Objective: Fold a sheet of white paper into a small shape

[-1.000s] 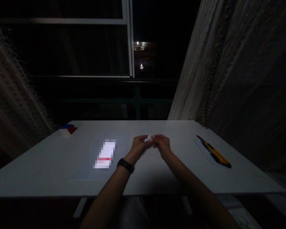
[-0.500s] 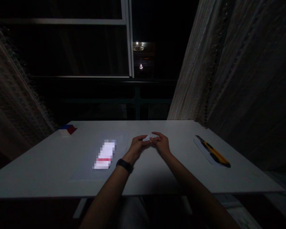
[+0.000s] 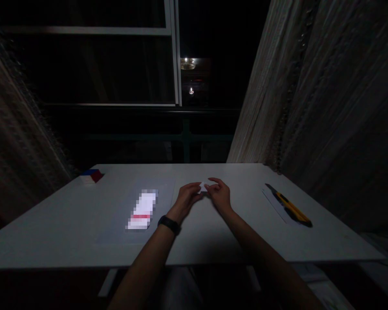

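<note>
Between my two hands is a small folded piece of white paper [image 3: 203,187], above the middle of the white table [image 3: 200,241]. My left hand [image 3: 186,197], with a dark band on its wrist, pinches the paper's left side between thumb and fingers. On the right side, the thumb and fingers of my right hand [image 3: 220,193] close on it, with the index finger arched over the top. The fingers hide part of the paper, and its exact folded shape is too small and dim to tell.
Left of my hands, a lit phone [image 3: 142,210] with a blurred screen lies on a pale sheet [image 3: 113,234]. A coloured cube [image 3: 91,176] sits at the far left. On the right, a yellow and black utility knife [image 3: 289,205] rests on white paper [image 3: 274,206]. Curtains [image 3: 261,86] flank the dark window.
My fingers have shifted slightly on the folded paper, and more of its white surface shows between them. Both hands stay in nearly the same place.
</note>
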Tool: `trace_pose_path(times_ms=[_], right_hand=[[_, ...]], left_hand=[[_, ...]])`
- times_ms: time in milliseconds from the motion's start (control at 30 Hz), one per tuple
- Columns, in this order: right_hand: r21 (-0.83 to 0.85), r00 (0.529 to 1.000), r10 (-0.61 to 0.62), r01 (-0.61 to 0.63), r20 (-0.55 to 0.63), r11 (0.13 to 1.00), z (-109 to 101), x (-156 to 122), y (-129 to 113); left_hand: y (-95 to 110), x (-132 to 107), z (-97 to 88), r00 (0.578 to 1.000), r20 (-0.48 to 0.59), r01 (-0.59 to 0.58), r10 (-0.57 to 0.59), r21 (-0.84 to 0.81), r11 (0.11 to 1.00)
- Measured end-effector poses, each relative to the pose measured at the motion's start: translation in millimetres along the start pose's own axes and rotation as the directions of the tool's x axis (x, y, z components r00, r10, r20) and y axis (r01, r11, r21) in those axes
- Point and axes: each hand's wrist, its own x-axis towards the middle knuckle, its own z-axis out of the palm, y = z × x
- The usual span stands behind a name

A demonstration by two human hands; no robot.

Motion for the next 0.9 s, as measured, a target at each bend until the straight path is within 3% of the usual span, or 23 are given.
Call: trace_pose_path(times_ms=[167, 367, 600, 800, 900], right_hand=[[-0.017, 1.0, -0.012, 0.012, 0.012, 1.0, 3.1, -4.7, -0.6], [-0.072, 0.999, -0.032, 0.032, 0.004, 0.997, 8.0, -10.7, -3.2], [0.015, 1.0, 0.009, -0.009, -0.016, 1.0, 7.5, -6.9, -2.1], [0.243, 0.965, 0.216, -0.247, 0.148, 0.938, 7.9, -1.6, 1.9], [0.263, 0.957, 0.26, -0.286, 0.128, 0.921, 8.6, -1.0, -0.8]], left_hand=[[-3.9, 2.6, 4.2, 0.988, -0.073, -0.114, 0.133, 0.213, 0.97], [-7.5, 5.4, 3.9, 0.93, -0.11, -0.246, 0.352, 0.526, 0.814], [-8.5, 7.3, 1.0, 0.944, -0.062, -0.26, 0.325, 0.469, 0.844], [-10.7, 10.5, -2.4, 0.932, -0.084, -0.255, 0.352, 0.538, 0.803], [-10.3, 11.0, -1.3, 0.932, -0.105, -0.249, 0.346, 0.507, 0.825]])
